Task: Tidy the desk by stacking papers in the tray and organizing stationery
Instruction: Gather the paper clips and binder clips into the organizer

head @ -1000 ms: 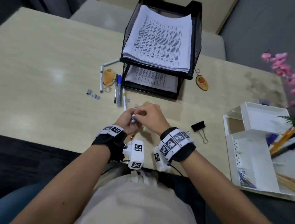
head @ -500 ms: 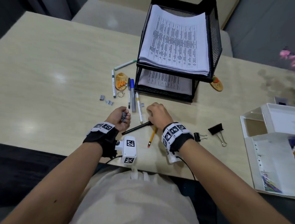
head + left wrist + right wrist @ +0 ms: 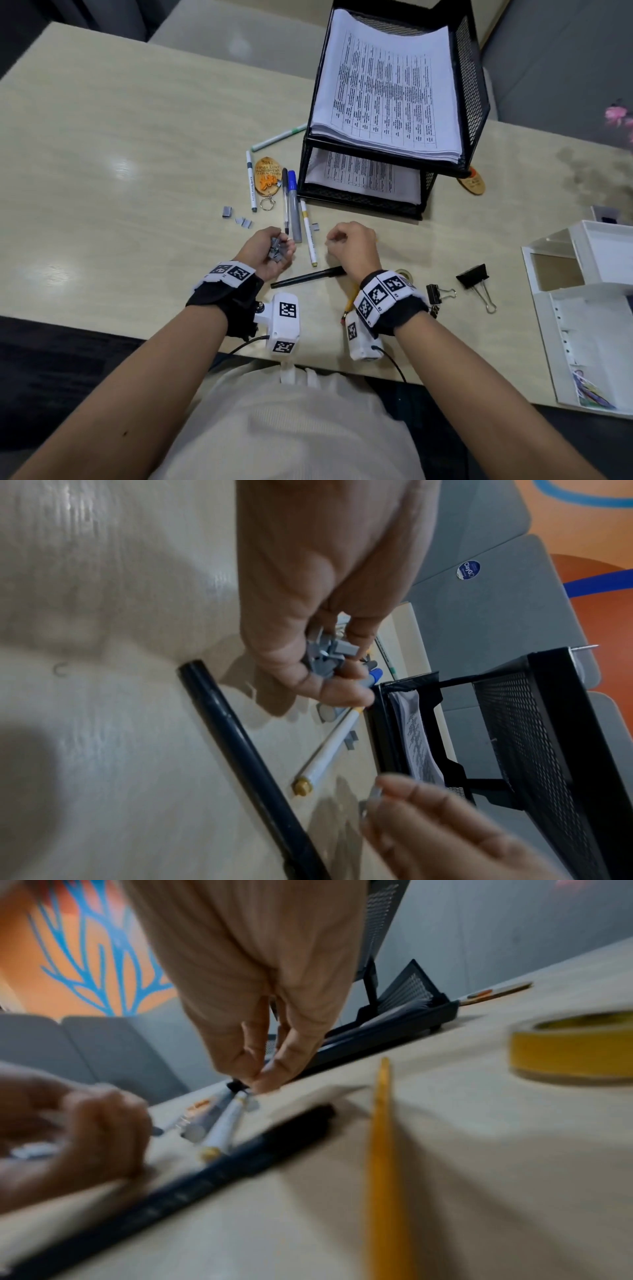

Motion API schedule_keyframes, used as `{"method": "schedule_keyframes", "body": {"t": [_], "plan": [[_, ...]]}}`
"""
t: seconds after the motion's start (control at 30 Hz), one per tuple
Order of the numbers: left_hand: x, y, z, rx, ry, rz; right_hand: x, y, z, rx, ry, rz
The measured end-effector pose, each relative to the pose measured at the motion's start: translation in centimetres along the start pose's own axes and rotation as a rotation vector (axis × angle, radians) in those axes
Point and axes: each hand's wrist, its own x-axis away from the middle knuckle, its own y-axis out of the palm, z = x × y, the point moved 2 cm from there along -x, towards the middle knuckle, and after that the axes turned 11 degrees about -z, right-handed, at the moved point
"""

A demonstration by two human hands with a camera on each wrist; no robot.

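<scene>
My left hand [image 3: 278, 249] is cupped palm-up just above the desk and grips several grey staple blocks [image 3: 276, 252], which show clearly in the left wrist view [image 3: 329, 656]. My right hand [image 3: 333, 242] hovers right of it, its fingertips pinched together [image 3: 260, 1079] on what looks like one small grey staple block [image 3: 373, 795], though it is blurred. More loose staple blocks [image 3: 227, 211] [image 3: 315, 226] lie on the desk. A black pen [image 3: 308, 277], a white pen [image 3: 309, 236] and a pencil [image 3: 350, 303] lie between and beneath my hands. Printed papers [image 3: 387, 89] fill the black mesh tray [image 3: 366, 202].
A blue-capped marker [image 3: 294, 205], other pens and a wooden keychain [image 3: 265, 176] lie left of the tray. Two binder clips [image 3: 472, 275] [image 3: 433, 294] and a tape roll [image 3: 575, 1045] are to my right. A white organizer [image 3: 582, 308] stands at the right edge.
My hands were joined over the staples and have parted. The right hand dropped to the desk beside the white pen and now sits slightly raised with pinched fingers. The left still holds its staples.
</scene>
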Motion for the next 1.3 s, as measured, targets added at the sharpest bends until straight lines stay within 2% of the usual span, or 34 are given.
{"method": "schedule_keyframes", "body": {"t": [0.07,0.17,0.23,0.3,0.4,0.5,0.63,0.83,0.97,1.03,1.17,1.3], "plan": [[-0.1,0.0,0.0,0.003,0.016,-0.015,0.4,0.1,-2.0,-0.114,-0.072,-0.019],[0.1,0.4,-0.1,0.013,0.008,-0.097,0.8,1.0,-5.0,-0.172,-0.168,-0.139],[0.1,0.3,0.1,0.003,0.012,-0.111,0.6,1.3,-5.9,-0.175,-0.18,-0.178],[0.3,0.0,0.4,0.002,0.014,-0.078,-0.1,0.7,-5.8,-0.178,-0.158,-0.143],[0.6,-0.9,1.0,-0.031,0.008,-0.036,-2.0,-1.1,-3.8,-0.086,-0.068,-0.058],[0.8,-1.8,1.4,-0.03,0.002,0.002,-3.5,-1.6,-1.6,0.107,-0.012,-0.111],[1.0,-2.4,1.6,-0.031,0.008,0.025,-3.7,0.0,-1.0,0.302,-0.069,-0.224],[1.0,-2.7,2.1,0.004,0.037,0.023,-3.9,1.1,-1.0,0.372,-0.095,-0.204],[1.2,-3.3,3.1,0.058,0.085,0.055,-4.2,1.0,-3.3,0.218,-0.138,-0.08],[1.4,-3.8,3.7,0.067,0.099,0.073,-4.9,1.3,-5.6,0.174,-0.185,-0.087],[1.9,-4.9,5.0,0.078,0.129,0.119,-7.5,2.2,-9.2,0.27,-0.267,-0.143],[2.3,-6.4,6.4,0.116,0.151,0.159,-10.2,3.0,-10.7,0.44,-0.241,-0.196]]}}
